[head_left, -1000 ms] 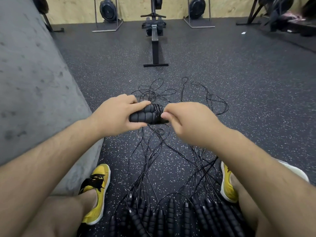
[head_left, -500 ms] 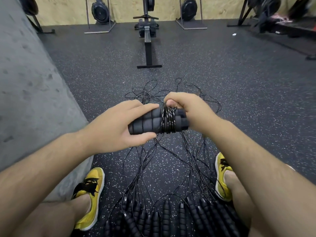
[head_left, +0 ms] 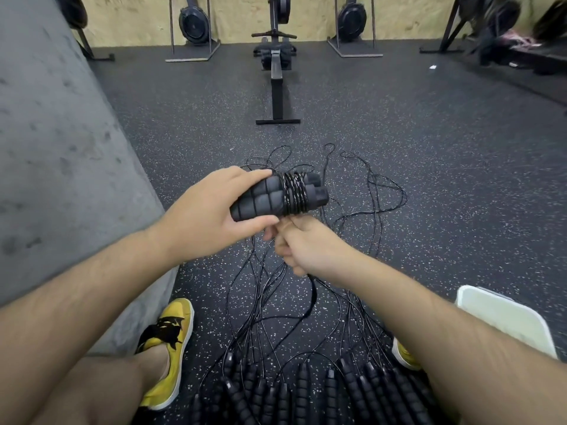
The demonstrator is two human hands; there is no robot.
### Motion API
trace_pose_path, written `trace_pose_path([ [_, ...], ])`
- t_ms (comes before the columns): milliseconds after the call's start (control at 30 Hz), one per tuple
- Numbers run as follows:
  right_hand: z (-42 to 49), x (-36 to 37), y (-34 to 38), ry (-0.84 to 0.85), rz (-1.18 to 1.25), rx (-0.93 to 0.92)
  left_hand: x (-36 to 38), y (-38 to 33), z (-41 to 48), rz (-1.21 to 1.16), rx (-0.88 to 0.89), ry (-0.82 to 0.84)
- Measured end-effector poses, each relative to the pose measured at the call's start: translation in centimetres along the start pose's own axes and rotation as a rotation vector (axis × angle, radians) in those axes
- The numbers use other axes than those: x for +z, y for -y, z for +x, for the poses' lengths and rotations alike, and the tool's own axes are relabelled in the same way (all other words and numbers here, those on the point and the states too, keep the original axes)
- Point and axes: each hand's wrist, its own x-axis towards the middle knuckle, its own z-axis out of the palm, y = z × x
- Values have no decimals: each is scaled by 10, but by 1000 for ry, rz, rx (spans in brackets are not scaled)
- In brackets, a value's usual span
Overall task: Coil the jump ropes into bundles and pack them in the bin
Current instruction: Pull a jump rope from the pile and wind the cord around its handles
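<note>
Even, soft indoor light; faint shadows. Centre sharp. Wide-angle bending at edges; motion blur top right corner.

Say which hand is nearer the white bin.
Right. The right hand, holding the jump rope by its cord, is left of the white bin; the left hand grips its handles farther left.

Left hand (head_left: 208,216) grips wrapped handles (head_left: 270,197) (right hand (head_left: 306,248) below holds cord (head_left: 312,297)).

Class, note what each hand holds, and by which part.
Left hand grips the paired foam handles by their bare end, beside the wound cord. Right hand is curled round the loose cord just beneath them.
</note>
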Motion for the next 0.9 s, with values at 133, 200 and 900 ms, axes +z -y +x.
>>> trace_pose_path([
  [133,0,-7,5,-24,-289,-57,-2,-11,-1,-87,48,4],
  [200,1,-15,10,-54,-546,-1,-2,-18,-1,-111,91,23],
  [900,-31,-4,21,-139,-856,-258,17,40,6,306,-41,141],
])
